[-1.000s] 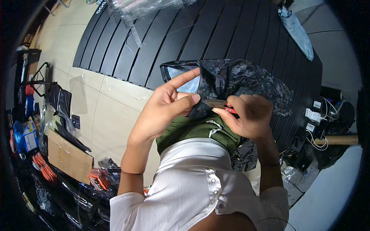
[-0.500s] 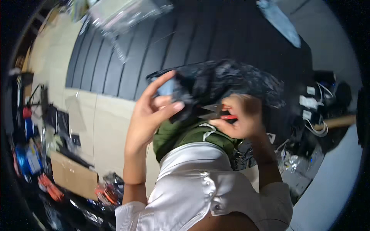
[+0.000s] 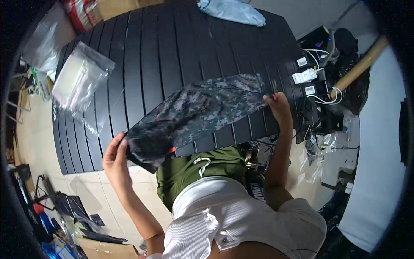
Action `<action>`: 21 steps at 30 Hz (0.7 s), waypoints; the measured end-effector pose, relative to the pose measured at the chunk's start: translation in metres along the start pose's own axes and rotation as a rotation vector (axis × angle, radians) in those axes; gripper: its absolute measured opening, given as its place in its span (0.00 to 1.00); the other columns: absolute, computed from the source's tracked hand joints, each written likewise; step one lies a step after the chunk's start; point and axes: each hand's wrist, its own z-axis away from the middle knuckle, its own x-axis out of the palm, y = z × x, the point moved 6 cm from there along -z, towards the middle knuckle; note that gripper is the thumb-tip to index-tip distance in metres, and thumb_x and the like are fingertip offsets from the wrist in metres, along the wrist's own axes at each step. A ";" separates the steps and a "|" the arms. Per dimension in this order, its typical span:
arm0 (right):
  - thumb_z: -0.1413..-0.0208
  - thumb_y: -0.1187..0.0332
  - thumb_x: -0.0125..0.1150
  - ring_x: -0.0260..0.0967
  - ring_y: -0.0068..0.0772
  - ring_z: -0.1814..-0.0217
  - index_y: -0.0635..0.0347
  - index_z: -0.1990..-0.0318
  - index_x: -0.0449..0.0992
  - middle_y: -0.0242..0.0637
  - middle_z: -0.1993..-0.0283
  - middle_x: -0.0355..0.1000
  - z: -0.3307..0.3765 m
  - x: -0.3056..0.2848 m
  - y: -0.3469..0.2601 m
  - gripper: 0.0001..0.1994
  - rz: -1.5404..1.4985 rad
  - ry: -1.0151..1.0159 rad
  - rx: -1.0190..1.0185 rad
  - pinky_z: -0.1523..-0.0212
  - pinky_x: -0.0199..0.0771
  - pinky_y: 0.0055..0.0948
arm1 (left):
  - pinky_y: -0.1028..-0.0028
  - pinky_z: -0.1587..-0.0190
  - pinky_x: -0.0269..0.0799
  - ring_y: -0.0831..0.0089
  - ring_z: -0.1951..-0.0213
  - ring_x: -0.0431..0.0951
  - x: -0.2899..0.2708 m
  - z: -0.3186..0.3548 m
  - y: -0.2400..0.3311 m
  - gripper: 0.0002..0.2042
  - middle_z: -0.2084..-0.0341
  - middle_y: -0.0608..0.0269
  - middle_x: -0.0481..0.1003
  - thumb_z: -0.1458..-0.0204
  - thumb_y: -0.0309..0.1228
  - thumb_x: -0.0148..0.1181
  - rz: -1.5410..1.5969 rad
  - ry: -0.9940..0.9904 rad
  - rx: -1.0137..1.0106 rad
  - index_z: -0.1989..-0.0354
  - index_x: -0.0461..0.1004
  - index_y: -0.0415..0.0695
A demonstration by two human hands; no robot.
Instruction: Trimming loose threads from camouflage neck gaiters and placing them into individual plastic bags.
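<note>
A long tapering camouflage sleeve-like cloth piece [image 3: 202, 110] stretches across the black slatted table [image 3: 172, 52] in front of me. Its wider left end is dark, and a small red tag [image 3: 173, 150] shows at the near edge. My left hand [image 3: 115, 157] pinches the dark left end between thumb and fingers. At the narrower right end, my right hand [image 3: 279, 105] is closed around red-handled thread snips [image 3: 276, 96], the blades pointing away from me. Its fingertips touch the cloth's right end; whether they also grip it I cannot tell.
A light blue cloth piece [image 3: 233, 12] lies at the table's far edge. Clear plastic bags [image 3: 82, 75] lie on the left side. On the right are white plugs and cables [image 3: 305, 76], a cardboard tube [image 3: 360, 64] and black bags. A cardboard box [image 3: 105, 249] stands on the floor lower left.
The dark bunched cloth near my lap is now spread out over the table. My hands have moved apart, the left one to the left, the right one farther away with the snips.
</note>
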 end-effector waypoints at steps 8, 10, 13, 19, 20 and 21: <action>0.58 0.74 0.63 0.58 0.19 0.72 0.55 0.79 0.56 0.28 0.75 0.61 0.002 0.012 0.004 0.17 -0.579 -0.192 -0.311 0.67 0.61 0.23 | 0.76 0.49 0.62 0.72 0.52 0.69 -0.079 -0.013 0.021 0.18 0.49 0.56 0.67 0.48 0.23 0.52 -0.441 0.157 0.254 0.47 0.64 0.38; 0.57 0.75 0.63 0.64 0.19 0.68 0.54 0.77 0.57 0.32 0.70 0.68 0.012 0.021 -0.002 0.16 -0.562 -0.356 -0.182 0.62 0.63 0.21 | 0.73 0.47 0.60 0.70 0.49 0.66 -0.085 -0.014 0.017 0.18 0.47 0.56 0.65 0.46 0.27 0.52 -0.777 0.245 0.361 0.46 0.63 0.39; 0.57 0.74 0.64 0.65 0.21 0.67 0.54 0.76 0.57 0.34 0.69 0.70 0.023 0.044 -0.004 0.16 -0.667 -0.469 -0.111 0.60 0.64 0.22 | 0.73 0.49 0.62 0.67 0.52 0.70 -0.022 -0.003 0.029 0.16 0.52 0.56 0.70 0.46 0.28 0.51 -0.639 0.199 0.429 0.49 0.66 0.39; 0.56 0.80 0.60 0.70 0.27 0.61 0.55 0.77 0.55 0.41 0.68 0.73 0.037 0.026 -0.001 0.16 -0.839 -0.193 -0.223 0.58 0.67 0.26 | 0.68 0.50 0.65 0.59 0.54 0.72 0.185 0.007 0.026 0.09 0.61 0.52 0.74 0.49 0.28 0.53 -0.635 -0.499 0.559 0.61 0.74 0.39; 0.57 0.80 0.59 0.71 0.28 0.60 0.55 0.77 0.55 0.43 0.68 0.73 0.041 0.017 -0.007 0.16 -0.824 -0.150 -0.222 0.58 0.68 0.27 | 0.67 0.50 0.65 0.59 0.53 0.71 0.213 0.013 0.031 0.10 0.61 0.53 0.74 0.49 0.30 0.54 -0.668 -0.644 0.754 0.61 0.74 0.40; 0.57 0.81 0.59 0.71 0.29 0.59 0.55 0.78 0.55 0.44 0.67 0.74 0.044 0.008 -0.008 0.16 -0.807 -0.101 -0.214 0.57 0.69 0.28 | 0.66 0.50 0.65 0.59 0.52 0.71 0.239 0.022 0.034 0.11 0.62 0.53 0.74 0.50 0.33 0.55 -0.613 -0.781 0.814 0.61 0.74 0.40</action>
